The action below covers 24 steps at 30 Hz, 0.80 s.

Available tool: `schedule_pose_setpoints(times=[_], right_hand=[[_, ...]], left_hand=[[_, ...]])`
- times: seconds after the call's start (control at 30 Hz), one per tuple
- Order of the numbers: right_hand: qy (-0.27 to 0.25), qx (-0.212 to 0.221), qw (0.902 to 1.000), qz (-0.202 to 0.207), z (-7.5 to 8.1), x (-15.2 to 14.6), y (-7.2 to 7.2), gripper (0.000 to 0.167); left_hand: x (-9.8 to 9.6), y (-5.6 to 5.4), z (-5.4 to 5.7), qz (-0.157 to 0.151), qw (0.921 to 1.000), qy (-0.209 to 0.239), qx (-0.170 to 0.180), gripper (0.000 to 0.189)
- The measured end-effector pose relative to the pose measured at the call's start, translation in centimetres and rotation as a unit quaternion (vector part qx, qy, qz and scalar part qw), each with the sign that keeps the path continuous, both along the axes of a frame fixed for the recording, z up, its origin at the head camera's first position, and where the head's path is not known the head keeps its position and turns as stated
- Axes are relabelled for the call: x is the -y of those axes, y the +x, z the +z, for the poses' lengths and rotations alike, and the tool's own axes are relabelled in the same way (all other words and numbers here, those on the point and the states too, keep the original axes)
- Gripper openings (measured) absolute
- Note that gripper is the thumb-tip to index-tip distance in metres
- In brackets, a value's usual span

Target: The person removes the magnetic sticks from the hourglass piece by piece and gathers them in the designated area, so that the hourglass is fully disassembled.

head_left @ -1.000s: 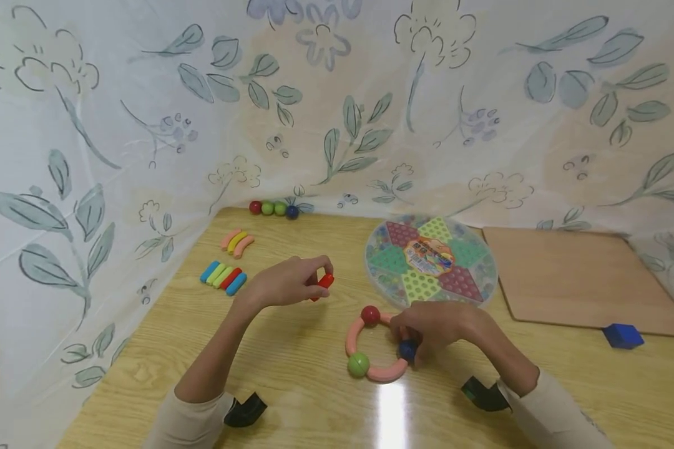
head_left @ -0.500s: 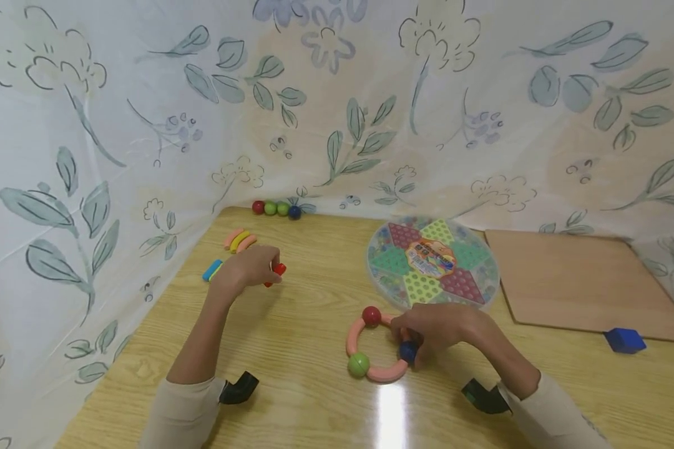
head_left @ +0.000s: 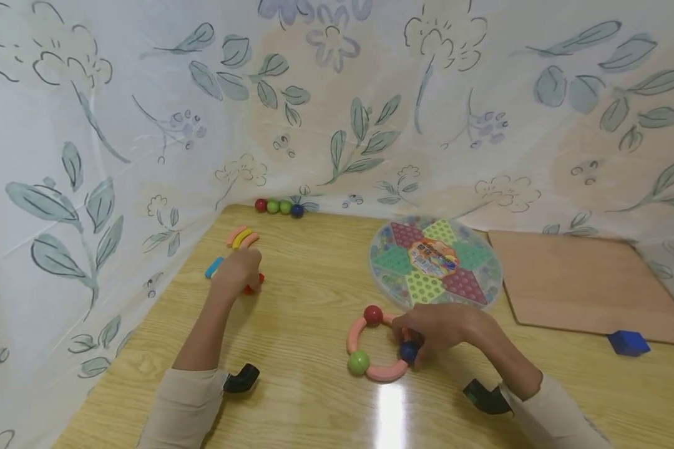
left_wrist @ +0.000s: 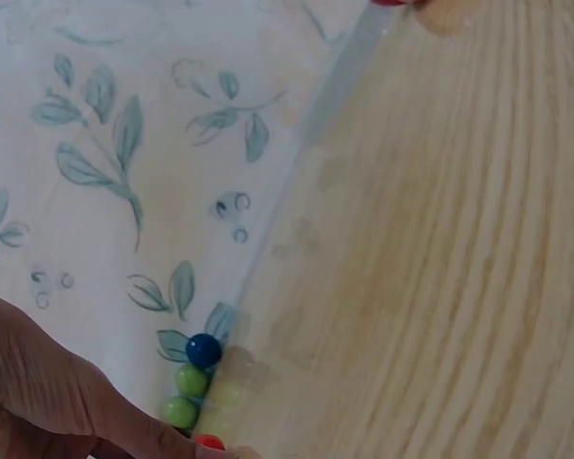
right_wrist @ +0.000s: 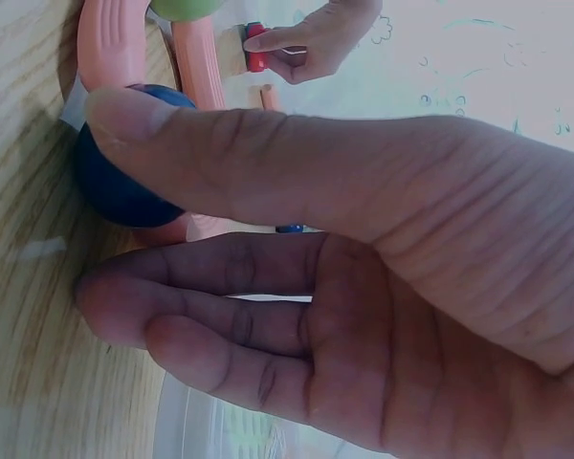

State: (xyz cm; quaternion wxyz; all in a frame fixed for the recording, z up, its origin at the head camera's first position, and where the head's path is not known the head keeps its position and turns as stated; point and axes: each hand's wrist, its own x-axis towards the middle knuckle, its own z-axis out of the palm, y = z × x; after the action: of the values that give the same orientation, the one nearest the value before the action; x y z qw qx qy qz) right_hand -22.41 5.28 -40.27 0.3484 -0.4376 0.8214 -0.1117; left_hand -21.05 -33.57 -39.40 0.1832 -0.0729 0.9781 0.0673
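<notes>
On the left of the table, my left hand (head_left: pixel 236 273) pinches a short red toy rod (right_wrist: pixel 256 48) between thumb and fingers. It is low over the row of coloured rods, of which a blue rod (head_left: pixel 214 267) shows; the hand covers most of the others. My right hand (head_left: pixel 440 327) holds the right side of a ring of curved coral pieces (head_left: pixel 386 372) joined by balls. Its thumb lies on the dark blue ball (right_wrist: pixel 124 186). A red ball (head_left: pixel 373 314) and a green ball (head_left: pixel 358 362) are the ring's other joints.
Curved pink and yellow pieces (head_left: pixel 241 236) lie just beyond my left hand. Red, green and blue balls (head_left: pixel 279 206) line the back edge. A round Chinese checkers board (head_left: pixel 393 257) lies behind the ring, with a wooden board (head_left: pixel 584 280) and blue block (head_left: pixel 628 343) at right.
My left hand has carried the red rod leftward from near the table's middle and lowered it by the rod row. The right hand and the ring have stayed put.
</notes>
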Motion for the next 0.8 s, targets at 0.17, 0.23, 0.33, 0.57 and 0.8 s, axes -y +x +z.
schedule_pose_setpoints(times=[0.17,0.23,0.33,0.57,0.8], right_hand=[[-0.001,0.001,1.0,0.002,0.1,0.1,0.2,0.032],[-0.001,0.002,1.0,0.004,0.1,0.0,0.3,0.033],[0.002,0.002,1.0,0.002,0.1,-0.2,0.3,0.034],[0.002,-0.002,1.0,0.001,0.1,-0.1,0.4,0.034],[0.01,0.0,0.9999,-0.007,0.2,0.1,0.3,0.034]], left_hand=[[0.1,-0.2,-0.4,0.011,0.9998,-0.012,0.011,0.027],[0.2,-0.2,-0.5,0.017,0.9997,-0.015,0.009,0.03],[0.7,-0.2,-0.5,0.035,0.9991,-0.021,-0.009,0.057],[3.3,-0.1,-0.3,0.078,0.9968,0.008,-0.018,0.091],[4.2,0.3,0.1,0.087,0.995,0.047,0.016,0.114]])
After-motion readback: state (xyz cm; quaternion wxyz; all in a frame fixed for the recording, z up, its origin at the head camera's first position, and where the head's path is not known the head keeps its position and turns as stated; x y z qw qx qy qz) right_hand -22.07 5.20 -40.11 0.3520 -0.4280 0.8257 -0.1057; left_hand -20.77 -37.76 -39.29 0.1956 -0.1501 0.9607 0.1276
